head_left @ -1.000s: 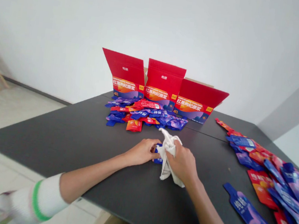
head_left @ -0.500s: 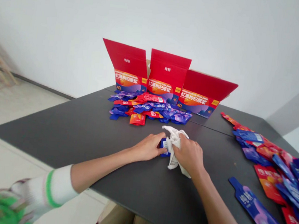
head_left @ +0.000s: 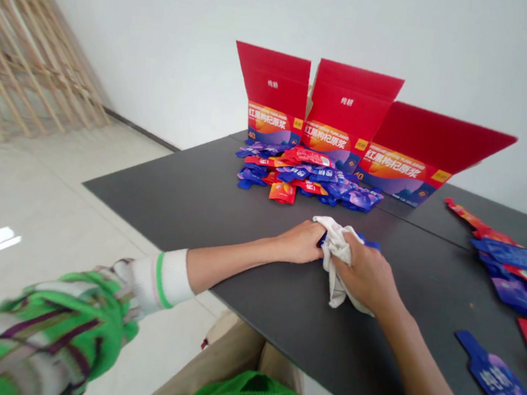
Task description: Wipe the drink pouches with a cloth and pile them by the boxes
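My left hand [head_left: 303, 241] is closed on the near end of a blue pouch [head_left: 372, 244], just above the dark table. Bunched in my right hand [head_left: 368, 271] is a white cloth [head_left: 338, 247], pressed over the pouch right beside the left fingers. Most of the pouch is hidden under cloth and hand; a blue bit shows past the right knuckles. Beyond the hands lies a pile of red and blue pouches [head_left: 313, 176]. A single blue pouch with a narrow neck [head_left: 499, 383] rests to the right of my right forearm.
Three red cartons with raised flaps, a left one [head_left: 274, 107], a middle one [head_left: 343, 118] and a right one [head_left: 420, 158], stand behind the pile. More pouches [head_left: 517, 267] spread along the right. The table's [head_left: 150, 191] left edge borders the floor; wooden slats [head_left: 26, 63] lean at the wall.
The view has swung left, so things sit farther right in it. The cloth now reaches the left fingers, covering the pouch part seen between the hands before; blue now shows beyond the right hand.
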Motion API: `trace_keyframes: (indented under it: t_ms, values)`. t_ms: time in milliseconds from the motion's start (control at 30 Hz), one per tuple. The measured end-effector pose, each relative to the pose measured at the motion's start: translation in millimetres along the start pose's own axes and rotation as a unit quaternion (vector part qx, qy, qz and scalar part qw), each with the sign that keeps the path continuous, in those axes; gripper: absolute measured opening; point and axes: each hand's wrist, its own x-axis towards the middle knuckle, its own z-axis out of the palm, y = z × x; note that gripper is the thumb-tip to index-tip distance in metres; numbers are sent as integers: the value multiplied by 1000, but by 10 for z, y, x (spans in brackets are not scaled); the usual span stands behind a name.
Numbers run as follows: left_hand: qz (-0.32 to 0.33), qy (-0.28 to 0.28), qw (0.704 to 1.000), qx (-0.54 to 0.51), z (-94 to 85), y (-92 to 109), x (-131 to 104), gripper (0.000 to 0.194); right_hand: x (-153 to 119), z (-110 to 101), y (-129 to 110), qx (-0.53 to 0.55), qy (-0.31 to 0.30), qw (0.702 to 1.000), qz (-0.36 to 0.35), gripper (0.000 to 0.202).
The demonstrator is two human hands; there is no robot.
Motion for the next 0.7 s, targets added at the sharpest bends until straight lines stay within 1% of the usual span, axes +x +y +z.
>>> trace_keyframes:
  t_ms: [33,67,167,200,233,333,367,400,467,500,533,567,633,667,700]
  values:
    - [4,2,1000,2,1,-2,-3,32,1,4,1,2,0,1000,-8,30]
    - [-3,-2,1000,7,1,-2,-7,32,5,7,10,-5,4,1000,6,31]
    - [-44,-27,998,26,-7,4,-18,30,24,11,54,-39,24,995,92,36]
    - [-47,-32,998,30,-8,6,-20,30,27,12,62,-40,26,994,97,36]
    - [-43,-31,998,31,-7,7,-22,30,25,15,61,-32,25,996,81,35]
    - [-13,-12,999,32,2,2,-21,30,14,31,30,7,10,1000,-5,29]
    - [-7,-7,999,35,6,-1,-21,31,15,37,23,10,7,1000,-10,29]
    - [-8,-7,999,40,8,-2,-22,31,19,42,23,4,9,1000,7,31]
    - [-25,-18,998,54,7,-3,-25,32,35,51,40,-21,20,997,71,36]
    - [-33,-23,997,60,6,-4,-27,33,44,57,50,-28,24,995,92,37]
    - [-36,-26,997,65,5,-4,-29,34,50,63,58,-26,26,995,94,38]
    - [-33,-26,997,69,4,-6,-32,33,53,70,62,-15,23,997,77,37]
    - [-16,-17,997,68,3,-12,-35,32,53,83,58,17,8,1000,16,34]
    - [-9,-13,998,66,3,-15,-38,31,52,87,55,26,4,1000,-1,33]
    - [-4,-12,998,65,3,-17,-40,31,53,90,53,25,6,1000,1,34]
